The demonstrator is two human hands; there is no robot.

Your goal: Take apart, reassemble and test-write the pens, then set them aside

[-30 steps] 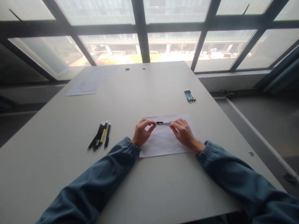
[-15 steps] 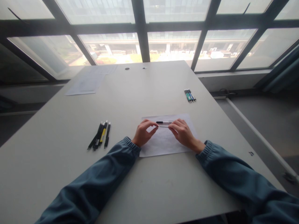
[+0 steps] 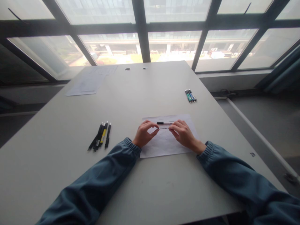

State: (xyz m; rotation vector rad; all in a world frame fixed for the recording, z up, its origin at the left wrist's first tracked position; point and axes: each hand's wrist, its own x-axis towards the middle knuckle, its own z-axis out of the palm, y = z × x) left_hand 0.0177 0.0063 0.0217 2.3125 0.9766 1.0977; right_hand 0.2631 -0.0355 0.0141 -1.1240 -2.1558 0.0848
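Note:
Between my two hands runs a thin dark pen refill [image 3: 163,127], roughly level above a white sheet of paper [image 3: 164,145]. My left hand [image 3: 145,132] pinches its left end between thumb and fingertips. At the right end, the thumb and fingers of my right hand [image 3: 181,132] are closed on it, hiding that tip. Just beyond the refill lies a pen barrel [image 3: 165,122], black at the left and whitish along the middle. Fingers of my right hand cover its right end; whether they touch it I cannot tell.
Several black pens, one with a yellow section [image 3: 103,136], lie left of the paper. A row of green and blue pens [image 3: 191,96] rests farther back on the right. Loose sheets [image 3: 84,82] lie at the table's [image 3: 131,100] far left. A small dark piece [image 3: 252,154] sits near the right edge.
Both hands stay in nearly the same place. The refill and fingertips have shifted only very slightly.

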